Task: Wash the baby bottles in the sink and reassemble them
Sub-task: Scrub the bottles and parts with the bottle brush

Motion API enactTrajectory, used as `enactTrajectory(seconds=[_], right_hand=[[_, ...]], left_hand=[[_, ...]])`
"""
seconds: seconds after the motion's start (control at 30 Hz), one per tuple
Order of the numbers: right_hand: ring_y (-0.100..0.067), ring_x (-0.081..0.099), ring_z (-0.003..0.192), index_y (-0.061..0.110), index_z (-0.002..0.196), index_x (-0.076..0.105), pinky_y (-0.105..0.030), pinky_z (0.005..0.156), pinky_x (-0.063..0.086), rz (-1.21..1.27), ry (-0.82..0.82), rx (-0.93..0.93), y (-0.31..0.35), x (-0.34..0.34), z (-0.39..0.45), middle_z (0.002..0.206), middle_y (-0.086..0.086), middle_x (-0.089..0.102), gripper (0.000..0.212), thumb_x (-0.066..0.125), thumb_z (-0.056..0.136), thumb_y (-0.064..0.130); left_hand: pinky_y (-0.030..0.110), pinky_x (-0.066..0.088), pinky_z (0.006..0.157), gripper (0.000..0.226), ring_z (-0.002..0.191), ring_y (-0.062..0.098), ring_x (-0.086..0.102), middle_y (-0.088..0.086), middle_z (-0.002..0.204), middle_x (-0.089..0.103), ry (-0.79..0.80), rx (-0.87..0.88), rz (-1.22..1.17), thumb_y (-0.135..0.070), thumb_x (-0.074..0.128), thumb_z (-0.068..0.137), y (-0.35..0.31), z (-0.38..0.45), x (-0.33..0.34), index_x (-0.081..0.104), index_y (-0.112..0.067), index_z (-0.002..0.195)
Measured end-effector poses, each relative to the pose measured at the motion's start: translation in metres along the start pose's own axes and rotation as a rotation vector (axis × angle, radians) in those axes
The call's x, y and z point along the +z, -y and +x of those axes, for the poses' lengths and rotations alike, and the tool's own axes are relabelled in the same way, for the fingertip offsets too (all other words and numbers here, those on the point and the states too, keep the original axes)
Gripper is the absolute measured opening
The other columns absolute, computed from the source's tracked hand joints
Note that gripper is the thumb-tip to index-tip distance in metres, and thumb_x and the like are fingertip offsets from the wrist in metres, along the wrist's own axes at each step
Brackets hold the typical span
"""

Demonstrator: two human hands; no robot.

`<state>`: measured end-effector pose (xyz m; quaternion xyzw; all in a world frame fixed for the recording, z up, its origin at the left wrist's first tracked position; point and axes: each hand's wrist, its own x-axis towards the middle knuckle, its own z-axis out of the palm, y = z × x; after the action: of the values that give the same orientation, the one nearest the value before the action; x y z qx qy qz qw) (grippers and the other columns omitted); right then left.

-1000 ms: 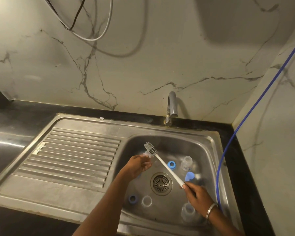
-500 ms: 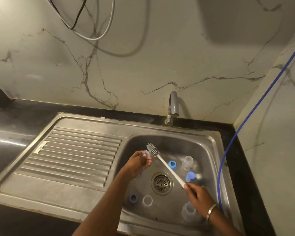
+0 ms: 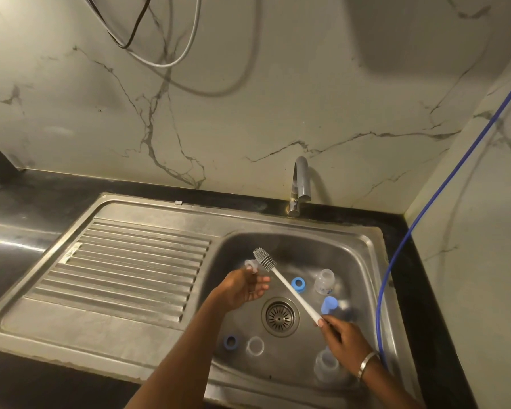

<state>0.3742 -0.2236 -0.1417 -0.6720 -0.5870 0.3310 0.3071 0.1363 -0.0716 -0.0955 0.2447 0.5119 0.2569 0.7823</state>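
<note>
The left hand (image 3: 242, 287) pinches a small clear silicone teat (image 3: 250, 265) at its fingertips, too pale and small to make out in detail. The right hand (image 3: 344, 335) is curled round the near end of a white-handled bottle brush with grey bristles (image 3: 286, 286), hiding that end; the bristle head lies just beside the teat. Both hands hover over the stainless steel sink basin (image 3: 363, 255). Between the hands lies one blue screw ring (image 3: 298, 284); a second blue ring (image 3: 230, 342) and one clear ring (image 3: 255, 345) lie below the left hand. One clear bottle (image 3: 325, 280) lies beyond the right hand, another clear bottle (image 3: 325, 364) partly hidden under the right wrist. A blue cap (image 3: 329, 304) sits just beside the right hand.
</note>
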Motion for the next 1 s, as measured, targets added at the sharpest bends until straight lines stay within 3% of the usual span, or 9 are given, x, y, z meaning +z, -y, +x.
enactTrajectory(seconds=[0.13, 0.33, 0.47, 0.6, 0.7, 0.77, 0.9, 1.0], right_hand=[[-0.006, 0.054, 0.055, 0.02, 0.086, 0.07, -0.023, 0.056, 0.045, 0.005, 0.045, -0.069, -0.002, 0.0, -0.002, 0.063, 0.005, 0.062, 0.015, 0.057, 0.094, 0.021], [-0.007, 0.058, 0.058, 0.025, 0.083, 0.07, -0.026, 0.06, 0.048, 0.003, -0.004, -0.016, -0.006, 0.001, 0.001, 0.067, 0.0, 0.066, 0.016, 0.058, 0.093, 0.022], [-0.003, 0.051, 0.054, 0.027, 0.085, 0.067, -0.016, 0.055, 0.042, -0.003, 0.053, -0.085, -0.004, 0.006, -0.001, 0.061, 0.01, 0.059, 0.014, 0.057, 0.094, 0.024], [-0.008, 0.058, 0.058, 0.023, 0.083, 0.068, -0.019, 0.058, 0.046, -0.051, -0.02, 0.03, -0.011, 0.01, 0.003, 0.062, 0.004, 0.063, 0.018, 0.055, 0.094, 0.027], [-0.011, 0.064, 0.066, 0.019, 0.085, 0.07, -0.022, 0.062, 0.05, -0.072, -0.041, 0.102, -0.018, 0.011, 0.005, 0.068, -0.003, 0.068, 0.021, 0.055, 0.094, 0.031], [-0.012, 0.064, 0.066, 0.019, 0.084, 0.07, -0.023, 0.063, 0.05, -0.073, -0.048, 0.12, -0.022, 0.011, 0.007, 0.068, -0.003, 0.068, 0.022, 0.055, 0.094, 0.032], [-0.012, 0.062, 0.06, 0.022, 0.079, 0.068, -0.023, 0.058, 0.048, -0.072, -0.059, 0.128, -0.024, 0.011, 0.01, 0.063, -0.002, 0.065, 0.023, 0.054, 0.094, 0.033], [-0.014, 0.061, 0.057, 0.019, 0.08, 0.068, -0.029, 0.059, 0.05, -0.063, -0.056, 0.132, -0.024, 0.012, 0.011, 0.06, -0.005, 0.064, 0.024, 0.054, 0.094, 0.033]], left_hand=[[0.03, 0.05, 0.066, 0.036, 0.065, 0.02, 0.063, 0.008, 0.073, 0.067, -0.02, -0.027, 0.009, -0.021, 0.027, 0.105, 0.001, 0.001, -0.003, 0.057, -0.007, 0.09], [0.032, 0.048, 0.068, 0.031, 0.065, 0.021, 0.059, 0.007, 0.072, 0.06, 0.025, -0.053, -0.08, -0.021, 0.03, 0.104, 0.001, 0.001, -0.007, 0.052, -0.013, 0.084], [0.029, 0.044, 0.065, 0.035, 0.063, 0.02, 0.054, 0.008, 0.07, 0.055, 0.006, -0.053, -0.115, -0.019, 0.026, 0.104, 0.002, 0.004, -0.01, 0.052, -0.01, 0.082], [0.023, 0.042, 0.057, 0.03, 0.059, 0.015, 0.05, 0.004, 0.066, 0.055, 0.004, -0.029, -0.079, -0.015, 0.036, 0.102, 0.003, 0.004, -0.015, 0.057, -0.009, 0.082], [0.019, 0.038, 0.048, 0.023, 0.048, 0.009, 0.046, 0.005, 0.065, 0.052, -0.111, 0.071, 0.128, -0.01, 0.047, 0.099, 0.008, 0.009, -0.019, 0.061, -0.004, 0.082], [0.02, 0.044, 0.049, 0.019, 0.044, 0.008, 0.048, 0.009, 0.066, 0.054, -0.258, 0.137, 0.371, -0.007, 0.055, 0.094, 0.013, 0.015, -0.026, 0.064, -0.003, 0.077], [0.03, 0.058, 0.077, 0.02, 0.072, 0.022, 0.068, 0.011, 0.074, 0.068, -0.498, 0.104, 0.853, -0.022, 0.065, 0.088, 0.024, 0.025, -0.041, 0.069, -0.006, 0.076], [0.024, 0.051, 0.062, 0.02, 0.073, 0.018, 0.067, 0.003, 0.067, 0.062, -0.529, 0.037, 1.061, -0.02, 0.068, 0.086, 0.03, 0.026, -0.044, 0.061, -0.008, 0.071]])
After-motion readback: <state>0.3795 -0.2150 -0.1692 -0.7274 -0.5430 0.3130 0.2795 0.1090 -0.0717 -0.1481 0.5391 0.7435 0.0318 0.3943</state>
